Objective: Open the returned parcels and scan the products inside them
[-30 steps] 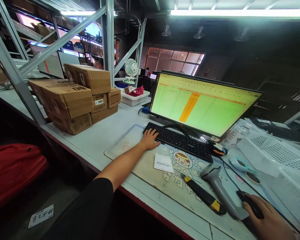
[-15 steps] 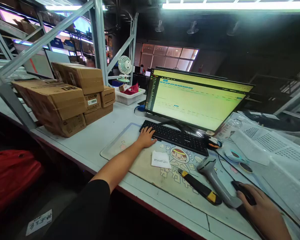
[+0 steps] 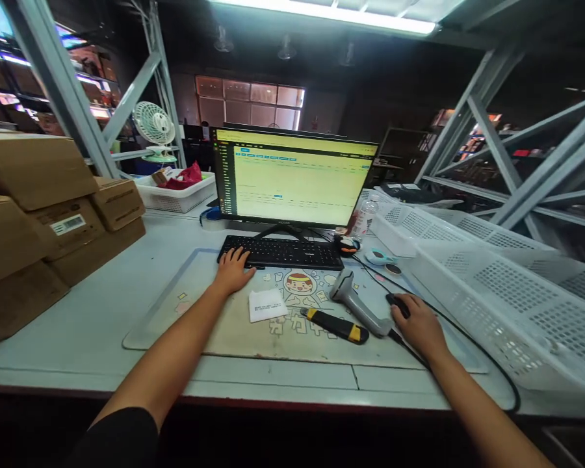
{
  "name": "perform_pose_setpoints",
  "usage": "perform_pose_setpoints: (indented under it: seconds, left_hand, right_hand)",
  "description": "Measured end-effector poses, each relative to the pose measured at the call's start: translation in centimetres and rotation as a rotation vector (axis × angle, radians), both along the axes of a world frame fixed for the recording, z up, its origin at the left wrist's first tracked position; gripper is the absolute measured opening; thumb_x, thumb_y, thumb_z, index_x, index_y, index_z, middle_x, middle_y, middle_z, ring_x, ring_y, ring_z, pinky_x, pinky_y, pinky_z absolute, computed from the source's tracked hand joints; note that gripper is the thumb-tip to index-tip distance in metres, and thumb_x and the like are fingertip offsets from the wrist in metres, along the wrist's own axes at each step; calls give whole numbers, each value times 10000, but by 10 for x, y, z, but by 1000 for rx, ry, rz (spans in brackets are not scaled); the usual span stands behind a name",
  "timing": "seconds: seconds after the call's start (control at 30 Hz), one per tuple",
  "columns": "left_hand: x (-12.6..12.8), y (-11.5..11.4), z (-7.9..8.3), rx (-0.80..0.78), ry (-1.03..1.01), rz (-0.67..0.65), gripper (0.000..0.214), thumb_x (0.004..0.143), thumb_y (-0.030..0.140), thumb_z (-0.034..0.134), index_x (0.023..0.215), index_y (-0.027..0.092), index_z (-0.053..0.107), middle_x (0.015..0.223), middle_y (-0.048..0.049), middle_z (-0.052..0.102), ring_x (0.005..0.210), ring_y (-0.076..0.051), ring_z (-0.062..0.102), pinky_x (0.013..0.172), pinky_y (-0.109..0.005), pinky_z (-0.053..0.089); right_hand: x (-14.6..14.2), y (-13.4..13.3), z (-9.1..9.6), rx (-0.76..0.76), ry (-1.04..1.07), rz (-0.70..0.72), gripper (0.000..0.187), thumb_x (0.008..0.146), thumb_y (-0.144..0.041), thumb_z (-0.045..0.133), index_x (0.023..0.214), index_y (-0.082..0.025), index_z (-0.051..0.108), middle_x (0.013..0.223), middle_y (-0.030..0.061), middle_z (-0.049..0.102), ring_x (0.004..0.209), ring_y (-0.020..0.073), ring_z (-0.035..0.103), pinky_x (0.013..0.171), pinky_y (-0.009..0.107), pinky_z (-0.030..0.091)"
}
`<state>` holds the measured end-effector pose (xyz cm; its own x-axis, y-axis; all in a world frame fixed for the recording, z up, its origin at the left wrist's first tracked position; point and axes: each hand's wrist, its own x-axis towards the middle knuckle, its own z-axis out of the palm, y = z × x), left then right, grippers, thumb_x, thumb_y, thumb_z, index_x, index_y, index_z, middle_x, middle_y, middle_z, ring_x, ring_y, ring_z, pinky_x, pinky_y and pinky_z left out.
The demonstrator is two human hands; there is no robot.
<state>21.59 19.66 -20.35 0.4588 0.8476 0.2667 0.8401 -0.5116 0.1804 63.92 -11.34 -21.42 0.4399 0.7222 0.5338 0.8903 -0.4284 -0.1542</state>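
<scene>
My left hand (image 3: pixel 234 270) rests on the left end of a black keyboard (image 3: pixel 292 252), fingers spread over the keys. Under my right hand (image 3: pixel 422 325) is a black computer mouse (image 3: pixel 398 305), with the fingers curved round it on the desk mat (image 3: pixel 175 325). Just left of that hand lies a grey barcode scanner (image 3: pixel 361 309), its cable running beneath the wrist. Beside the scanner is a black and yellow utility knife (image 3: pixel 338 326). A white printed slip (image 3: pixel 267 305) lies on the mat between my hands. Behind the keyboard stands a lit monitor (image 3: pixel 297 182).
Cardboard boxes (image 3: pixel 34 175) are stacked at the left. White plastic baskets (image 3: pixel 497 292) line the right side. A small basket (image 3: pixel 175 195) with a red bag and a fan (image 3: pixel 153 123) stand at the back left. A clear bottle (image 3: pixel 365 214) is right of the monitor.
My view has swung to the right, so the boxes and monitor appear further left and more baskets show. Both hands stay at the keyboard and mouse.
</scene>
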Motion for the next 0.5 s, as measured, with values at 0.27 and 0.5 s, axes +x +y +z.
perform_pose_setpoints:
  seconds: [0.27, 0.5]
  left_hand:
    - [0, 2, -2, -3, 8, -5, 665, 996, 518, 467, 1574, 190, 459, 1680, -116, 341, 1560, -373, 270, 1286, -542, 218]
    - [1, -2, 3, -13, 37, 7, 671, 1001, 522, 469, 1583, 189, 449, 1680, -114, 341, 1556, -374, 282, 1285, -542, 233]
  right_hand:
    - [3, 0, -4, 18, 0, 8, 397, 963, -399, 463, 1213, -181, 682, 1287, 144, 656, 1112, 306, 644, 962, 464, 538]
    - [-3, -1, 0, -13, 29, -30, 433, 983, -415, 424, 1253, -178, 665, 1319, 131, 642, 1117, 305, 640, 894, 433, 546]
